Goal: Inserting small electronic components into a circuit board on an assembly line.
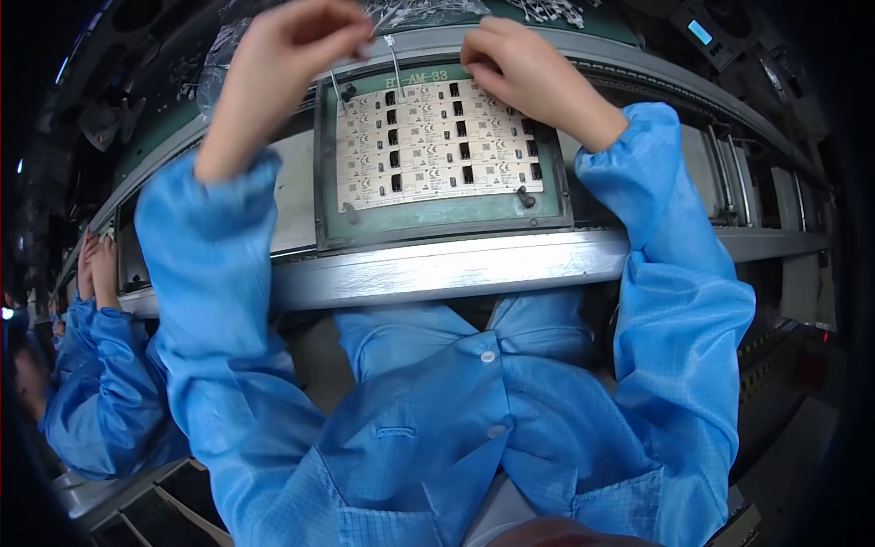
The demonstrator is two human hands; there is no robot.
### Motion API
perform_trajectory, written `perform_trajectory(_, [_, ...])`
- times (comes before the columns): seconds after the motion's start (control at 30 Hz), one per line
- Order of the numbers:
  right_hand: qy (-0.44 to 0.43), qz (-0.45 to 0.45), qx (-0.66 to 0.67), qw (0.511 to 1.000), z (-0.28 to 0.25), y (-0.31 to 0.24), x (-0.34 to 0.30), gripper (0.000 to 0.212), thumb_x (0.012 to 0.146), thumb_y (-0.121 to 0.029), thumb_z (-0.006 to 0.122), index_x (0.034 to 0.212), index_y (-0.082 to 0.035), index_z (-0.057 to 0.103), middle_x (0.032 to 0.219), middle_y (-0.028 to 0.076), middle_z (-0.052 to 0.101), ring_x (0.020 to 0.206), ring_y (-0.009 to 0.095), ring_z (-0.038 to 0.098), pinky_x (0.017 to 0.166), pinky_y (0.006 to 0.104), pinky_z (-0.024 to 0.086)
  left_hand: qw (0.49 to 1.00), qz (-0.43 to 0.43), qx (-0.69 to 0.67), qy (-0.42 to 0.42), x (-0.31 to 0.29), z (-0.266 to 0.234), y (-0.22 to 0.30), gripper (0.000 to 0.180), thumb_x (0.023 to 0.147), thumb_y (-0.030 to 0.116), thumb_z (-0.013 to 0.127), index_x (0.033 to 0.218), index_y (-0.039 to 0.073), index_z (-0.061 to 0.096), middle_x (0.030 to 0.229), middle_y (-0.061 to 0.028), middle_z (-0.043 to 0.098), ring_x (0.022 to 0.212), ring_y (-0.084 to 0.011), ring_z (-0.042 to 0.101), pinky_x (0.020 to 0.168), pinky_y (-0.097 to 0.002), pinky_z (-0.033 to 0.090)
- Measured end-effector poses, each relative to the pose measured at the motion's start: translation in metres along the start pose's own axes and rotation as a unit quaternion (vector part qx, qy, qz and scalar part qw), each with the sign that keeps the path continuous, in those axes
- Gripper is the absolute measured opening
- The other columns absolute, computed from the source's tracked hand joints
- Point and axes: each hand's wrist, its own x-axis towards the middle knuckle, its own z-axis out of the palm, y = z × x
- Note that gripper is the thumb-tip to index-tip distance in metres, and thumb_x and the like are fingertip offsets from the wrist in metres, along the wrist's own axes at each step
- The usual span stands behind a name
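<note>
A panel of white circuit boards [424, 170] with rows of black connectors lies in a green-bordered fixture [437, 215] in front of me. My left hand [296, 55], slightly blurred, is raised over the panel's far left corner, thumb and fingers pinched together. Whatever is between them is too small to make out. Near those fingertips a thin white wire lead [396, 66] reaches down onto the panel's far edge, and a second lead [336, 87] sits at the far left corner. My right hand [524, 77] is above the far right part of the panel, fingers curled in and their contents hidden.
A metal rail [456, 270] runs between my body and the fixture. Clear plastic bags [428, 13] and a pile of white leads [551, 11] lie beyond it. At the left, a co-worker's hands [98, 264] are at the same line. A device with a lit screen [700, 33] stands far right.
</note>
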Motion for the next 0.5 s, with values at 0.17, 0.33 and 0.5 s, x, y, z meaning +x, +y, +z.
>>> perform_trajectory(0.17, [0.059, 0.033, 0.156, 0.985, -0.033, -0.014, 0.012, 0.013, 0.088, -0.01, 0.065, 0.095, 0.001, 0.06, 0.083, 0.016, 0.065, 0.075, 0.027, 0.066, 0.068, 0.034, 0.052, 0.948, -0.026, 0.311, 0.057, -0.068, 0.038, 0.001, 0.009, 0.089, 0.013, 0.069, 0.096, 0.008, 0.072, 0.088, -0.0071, 0.073, 0.08, -0.0232, 0.068, 0.077, -0.0346, 0.048])
perform_trajectory(0.33, [0.119, 0.076, 0.171, 0.975, -0.038, -0.014, 0.008, 0.019, 0.09, -0.007, 0.066, 0.106, 0.004, 0.064, 0.088, 0.013, 0.07, 0.078, 0.017, 0.068, 0.068, 0.028, 0.053, 0.905, -0.053, 0.417, 0.071, -0.078, 0.042, -0.001, 0.007, 0.086, 0.02, 0.072, 0.088, 0.012, 0.074, 0.089, 0.0, 0.069, 0.089, -0.0227, 0.063, 0.086, -0.0396, 0.037])
perform_trajectory(0.5, [0.136, 0.049, 0.126, 0.981, -0.042, -0.014, 0.006, 0.013, 0.091, -0.004, 0.064, 0.101, 0.004, 0.066, 0.086, 0.008, 0.067, 0.074, 0.013, 0.063, 0.068, 0.0259, 0.051, 0.909, -0.106, 0.396, 0.071, -0.078, 0.039, -0.005, 0.007, 0.084, 0.021, 0.073, 0.086, 0.015, 0.076, 0.092, 0.0028, 0.069, 0.094, -0.0234, 0.061, 0.086, -0.0408, 0.037])
